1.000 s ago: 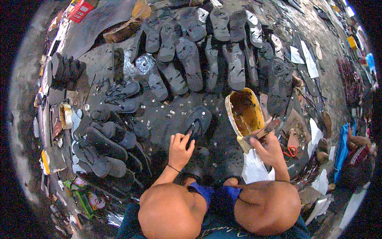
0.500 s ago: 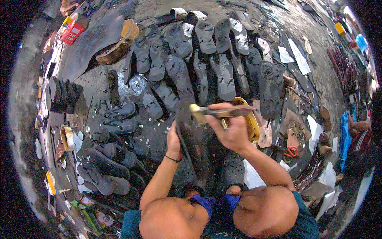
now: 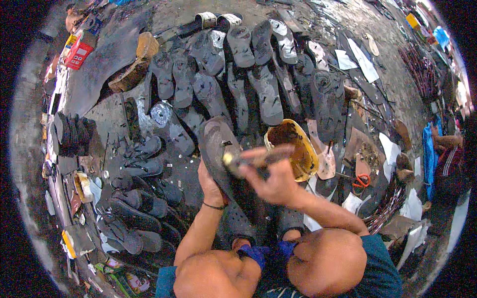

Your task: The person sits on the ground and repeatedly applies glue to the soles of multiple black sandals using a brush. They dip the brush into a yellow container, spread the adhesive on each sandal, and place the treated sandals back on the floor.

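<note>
The person sits low over a dark, gritty floor (image 3: 164, 20), bare knees at the lower edge. Just ahead of the knees the left hand (image 3: 211, 186) is closed on the underside of a dark sandal sole (image 3: 226, 159), holding it tilted up off the floor. The right hand (image 3: 273, 181) is curled round a brush (image 3: 256, 158) whose pale tip touches the sole's upper face. Just beside the right hand, on its far side, a yellow glue tin (image 3: 293, 149) stands on the floor with brown paste inside.

To the left, loose dark flip-flops (image 3: 134, 208) lie overlapping in a heap, with a roll of tape (image 3: 83, 186) near them at the edge. Scraps of white paper (image 3: 390, 149) and an orange-handled pair of scissors (image 3: 361, 180) lie to the right.

Farther out, grey sandals (image 3: 248, 64) lie in rows, soles and straps up, touching side by side. Beyond them on the left a large dark rubber sheet (image 3: 107, 59) covers the floor, and a red rectangular package (image 3: 78, 50) with pale print sits at its far left corner. At the far right edge lie a blue cloth (image 3: 428, 149) and a bundle of thin dark rods (image 3: 422, 69).
</note>
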`<state>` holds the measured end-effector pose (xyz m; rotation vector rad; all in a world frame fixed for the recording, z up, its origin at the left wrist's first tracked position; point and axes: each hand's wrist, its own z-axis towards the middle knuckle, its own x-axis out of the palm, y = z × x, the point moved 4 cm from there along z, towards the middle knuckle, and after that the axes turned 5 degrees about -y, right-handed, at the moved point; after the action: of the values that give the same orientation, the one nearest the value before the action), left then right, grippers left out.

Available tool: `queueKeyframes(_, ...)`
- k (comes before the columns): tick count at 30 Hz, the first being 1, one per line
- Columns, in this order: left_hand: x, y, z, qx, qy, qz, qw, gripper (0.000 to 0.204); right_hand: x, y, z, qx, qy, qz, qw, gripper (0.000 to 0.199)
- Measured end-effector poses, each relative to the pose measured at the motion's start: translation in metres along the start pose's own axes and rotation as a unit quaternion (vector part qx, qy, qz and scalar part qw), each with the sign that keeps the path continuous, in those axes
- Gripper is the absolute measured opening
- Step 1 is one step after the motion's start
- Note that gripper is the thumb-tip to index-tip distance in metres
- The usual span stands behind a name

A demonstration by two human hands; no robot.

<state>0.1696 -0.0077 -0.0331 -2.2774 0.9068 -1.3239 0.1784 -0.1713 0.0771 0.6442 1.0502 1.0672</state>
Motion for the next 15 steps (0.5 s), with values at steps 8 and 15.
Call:
queueKeyframes(8,-0.013,-0.02,0.02,0.083,-0.055,0.099,0.99,0.056,0.018,-0.023,-0.015,0.27,0.03,0.271,0.923,0.024)
queueKeyframes(15,-0.041,-0.062,-0.006,-0.066,0.08,-0.333,0.937,0.073,0.016,-0.077,-0.092,0.379,0.383,0.199,0.818,0.04)
